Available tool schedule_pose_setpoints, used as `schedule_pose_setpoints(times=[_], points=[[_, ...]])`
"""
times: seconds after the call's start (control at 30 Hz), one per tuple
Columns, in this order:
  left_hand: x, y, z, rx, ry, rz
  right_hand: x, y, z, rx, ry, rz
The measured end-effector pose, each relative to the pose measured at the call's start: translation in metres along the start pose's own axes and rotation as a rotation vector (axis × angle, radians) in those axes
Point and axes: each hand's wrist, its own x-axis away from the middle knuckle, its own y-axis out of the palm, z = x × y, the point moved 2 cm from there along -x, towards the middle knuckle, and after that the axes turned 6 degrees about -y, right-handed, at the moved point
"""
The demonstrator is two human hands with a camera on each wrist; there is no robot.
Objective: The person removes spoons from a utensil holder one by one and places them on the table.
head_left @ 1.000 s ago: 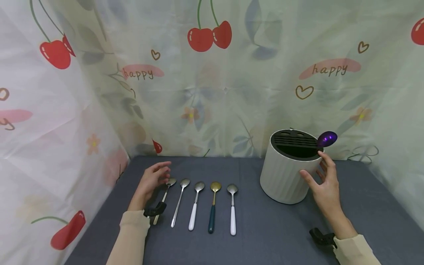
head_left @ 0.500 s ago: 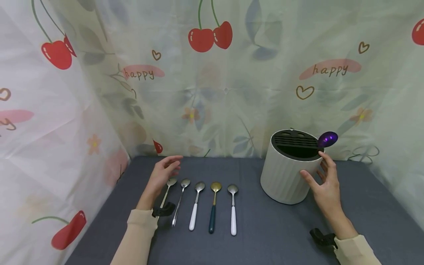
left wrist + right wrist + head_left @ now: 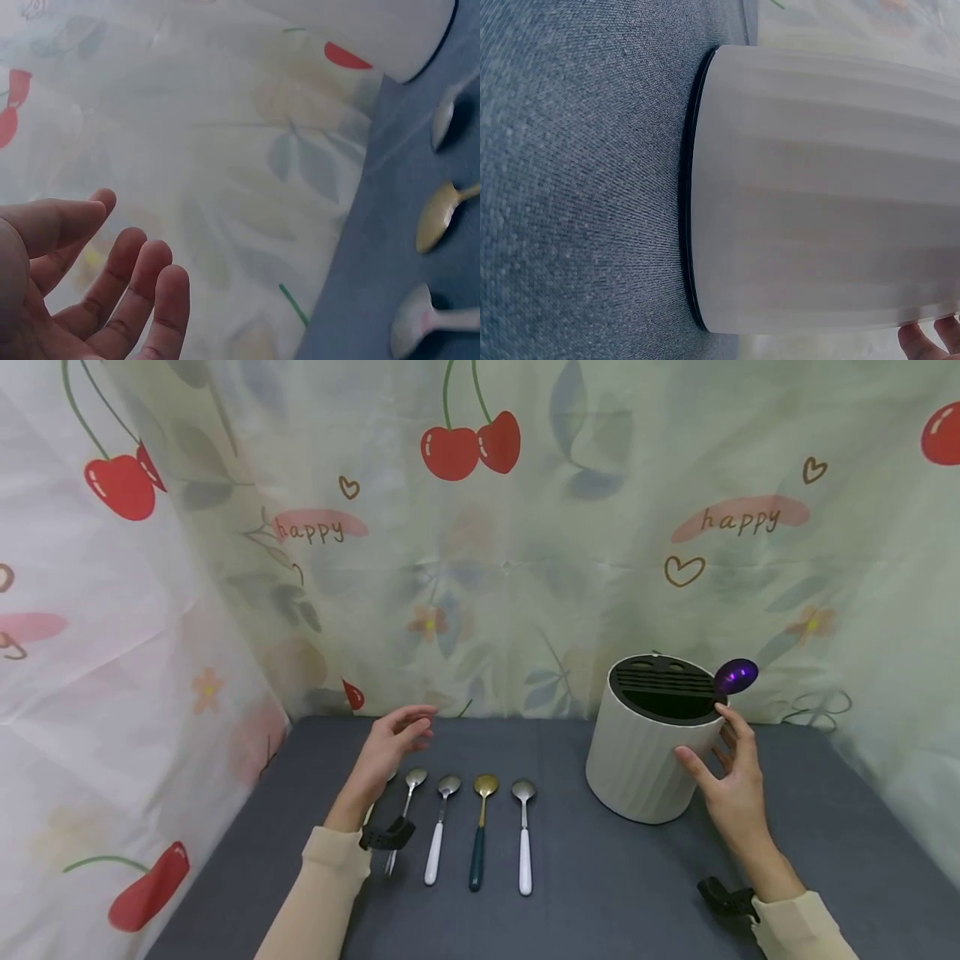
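My left hand [image 3: 392, 745], fingers loosely bent and holding nothing, hovers above the leftmost spoons, covering most of the first one. Further right in the row lie a silver spoon [image 3: 412, 783], a white-handled spoon [image 3: 435, 843], a gold spoon with a dark green handle [image 3: 478, 843] and another white-handled spoon [image 3: 525, 843]. At the right stands a ribbed white utensil holder [image 3: 637, 768] with a black slotted top. My right hand [image 3: 735, 793] curves round its right side, thumb at the front wall, index finger at the rim. A purple spoon [image 3: 737, 677] sticks out of the holder beside that finger.
Dark grey cloth [image 3: 600, 893] covers the table. A printed curtain [image 3: 510, 610] with cherries hangs behind it and along the left side. Thin cord [image 3: 817, 706] shows at the back right, and a black strap mount [image 3: 727, 900] sits at the right wrist.
My left hand has moved right and slightly farther back over the leftmost spoons, hiding more of the first. The right hand stays at the holder, and the spoons lie as before.
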Motion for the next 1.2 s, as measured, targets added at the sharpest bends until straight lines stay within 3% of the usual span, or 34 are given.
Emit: schedule_pose_setpoints(times=[0.5, 0.77, 1.2], points=[[-0.019, 0.051, 0.043, 0.063, 0.09, -0.132, 0.0, 0.0, 0.001, -0.014, 0.002, 0.0], [-0.025, 0.07, 0.063, 0.087, 0.189, -0.185, 0.0, 0.0, -0.001, -0.009, 0.001, -0.001], [-0.035, 0.111, 0.08, 0.066, 0.24, -0.236, 0.0, 0.0, 0.0, -0.02, 0.008, -0.001]])
